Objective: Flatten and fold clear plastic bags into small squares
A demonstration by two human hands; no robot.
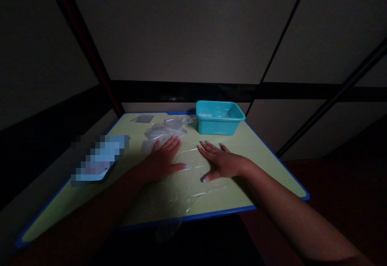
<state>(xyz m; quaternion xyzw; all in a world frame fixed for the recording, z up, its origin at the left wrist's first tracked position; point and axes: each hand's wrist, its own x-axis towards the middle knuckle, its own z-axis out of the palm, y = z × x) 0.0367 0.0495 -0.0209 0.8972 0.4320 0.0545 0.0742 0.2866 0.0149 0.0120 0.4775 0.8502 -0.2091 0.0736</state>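
A clear plastic sheet or bag lies flat on the yellow-green table, its near end hanging past the front edge. Both my left hand and my right hand rest palm down on it, fingers spread, with neither holding anything. Just beyond my left fingertips is a loose pile of translucent plastic pieces. A turquoise bin stands upright beyond my right hand, with something pale and clear inside that I cannot make out.
At the table's left side lies a flat, pixelated device-like object. One small grey translucent square sits near the back left corner. The table has a blue rim, and dark-striped panels rise behind it.
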